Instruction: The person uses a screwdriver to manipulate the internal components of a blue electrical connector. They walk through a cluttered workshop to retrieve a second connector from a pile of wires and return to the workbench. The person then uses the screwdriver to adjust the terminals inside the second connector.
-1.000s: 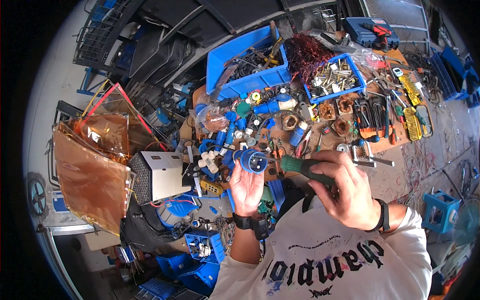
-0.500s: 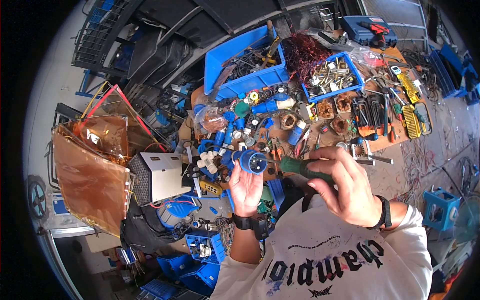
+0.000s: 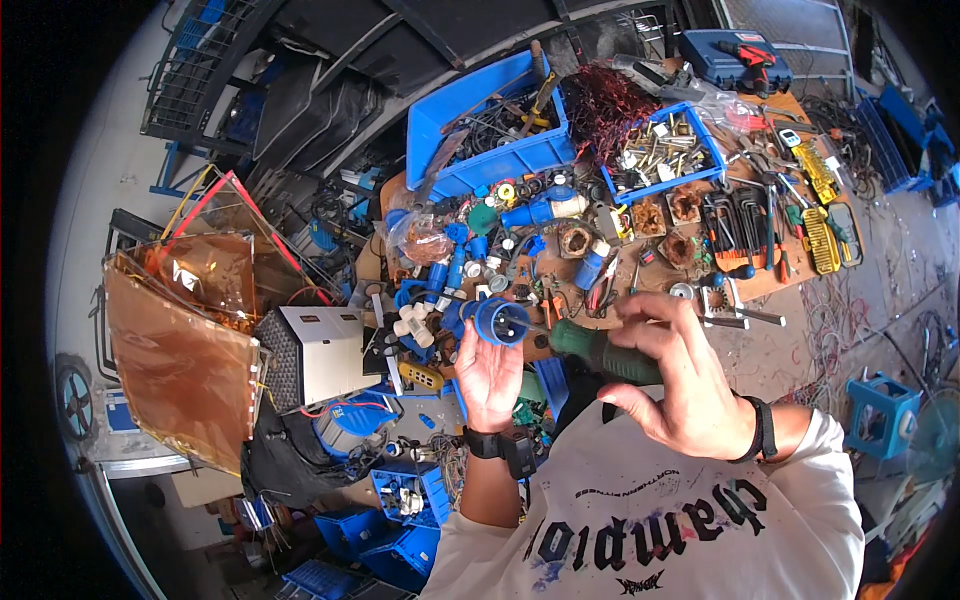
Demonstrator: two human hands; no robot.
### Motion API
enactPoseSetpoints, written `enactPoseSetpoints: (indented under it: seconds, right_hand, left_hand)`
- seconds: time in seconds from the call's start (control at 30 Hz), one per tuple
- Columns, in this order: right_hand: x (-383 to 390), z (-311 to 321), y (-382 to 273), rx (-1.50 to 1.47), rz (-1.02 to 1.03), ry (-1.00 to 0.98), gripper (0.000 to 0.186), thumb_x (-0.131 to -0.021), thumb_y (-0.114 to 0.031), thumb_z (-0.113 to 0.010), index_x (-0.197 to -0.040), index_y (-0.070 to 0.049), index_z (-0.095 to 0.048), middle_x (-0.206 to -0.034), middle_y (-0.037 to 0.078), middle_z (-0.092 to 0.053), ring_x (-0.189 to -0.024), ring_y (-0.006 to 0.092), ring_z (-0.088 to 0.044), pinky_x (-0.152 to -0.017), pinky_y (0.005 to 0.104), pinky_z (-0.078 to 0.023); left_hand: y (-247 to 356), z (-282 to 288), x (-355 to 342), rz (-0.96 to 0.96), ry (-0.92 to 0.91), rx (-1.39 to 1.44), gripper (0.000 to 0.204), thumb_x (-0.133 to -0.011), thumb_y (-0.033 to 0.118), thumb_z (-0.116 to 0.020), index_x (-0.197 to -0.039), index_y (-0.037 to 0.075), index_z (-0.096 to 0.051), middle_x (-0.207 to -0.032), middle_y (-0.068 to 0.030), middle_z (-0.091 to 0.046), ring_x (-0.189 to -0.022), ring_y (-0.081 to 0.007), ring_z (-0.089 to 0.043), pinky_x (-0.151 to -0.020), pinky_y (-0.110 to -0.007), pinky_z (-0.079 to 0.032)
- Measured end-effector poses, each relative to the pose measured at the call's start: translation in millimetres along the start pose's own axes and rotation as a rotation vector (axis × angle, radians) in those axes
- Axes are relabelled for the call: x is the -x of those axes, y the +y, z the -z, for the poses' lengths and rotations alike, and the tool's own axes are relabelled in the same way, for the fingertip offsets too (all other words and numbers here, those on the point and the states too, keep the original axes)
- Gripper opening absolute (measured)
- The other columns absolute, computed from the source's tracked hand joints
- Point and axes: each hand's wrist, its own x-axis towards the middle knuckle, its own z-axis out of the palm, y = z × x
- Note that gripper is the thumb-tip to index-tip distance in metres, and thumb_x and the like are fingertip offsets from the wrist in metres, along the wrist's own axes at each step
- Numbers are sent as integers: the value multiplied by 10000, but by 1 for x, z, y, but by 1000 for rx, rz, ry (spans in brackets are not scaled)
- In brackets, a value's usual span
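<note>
Resting on my left palm and fingers is a blue round plug connector (image 3: 500,322), its open end facing right and pale pins showing inside. My left hand (image 3: 490,385) cradles it from below. From the right, the thin shaft of a green-handled screwdriver (image 3: 573,341) reaches into the connector's opening; its tip is hidden there. My right hand (image 3: 690,385) is around the rear of the handle in a loose hold, fingers bent over it and thumb standing away from it.
Beyond my hands the bench holds loose blue and white connector parts (image 3: 455,265). Behind them stand a large blue crate (image 3: 490,165) of tools and a blue tray (image 3: 665,185) of metal pieces. Hex keys (image 3: 740,225) lie at right, a white-sided box (image 3: 330,350) at left.
My right hand's fingers have loosened and spread on the screwdriver handle, with the thumb moving lower and away. The connector has shifted slightly left and stays in my left hand.
</note>
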Motion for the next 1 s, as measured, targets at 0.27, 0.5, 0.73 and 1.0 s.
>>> enactPoseSetpoints:
  seconds: [0.27, 0.5, 0.73, 1.0]
  right_hand:
    - [-8, 12, 7, -24, 13, -221, 350, -773, 13, -669, -1091, -38, -531, -1121, 149, -548, -1026, 345, -574, -826, 407, -500]
    - [-7, 11, 6, -29, 42, -194, 381, -722, 35, -697, -1061, -48, -545, -1154, 146, -546, -1066, 345, -548, -884, 407, -471]
    - [-1, 3, 8, -344, -129, -89, 430, -722, -54, -792, -1073, -48, -544, -1114, 139, -592, -1053, 296, -591, -890, 380, -480]
    - [4, -12, 34, -926, -548, 70, 357, -864, -81, -699, -1164, -8, -519, -1132, 74, -631, -1019, 139, -598, -894, 267, -483]
  left_hand:
    - [3, 1, 2, 40, -57, 126, 347, -952, 169, -550, -1235, -30, -525, -1354, -230, -472, -1288, -361, -438, -1095, -491, -380]
    - [6, 3, 4, 8, -36, 158, 355, -954, 169, -547, -1244, -34, -517, -1368, -235, -453, -1305, -367, -409, -1081, -504, -393]
    - [1, 0, 7, 25, -38, 192, 345, -947, 160, -556, -1231, -34, -526, -1357, -231, -462, -1294, -366, -418, -1076, -505, -397]
    - [5, 7, 8, -18, -23, 189, 376, -923, 131, -576, -1241, -58, -509, -1347, -226, -478, -1291, -359, -436, -1114, -478, -361]
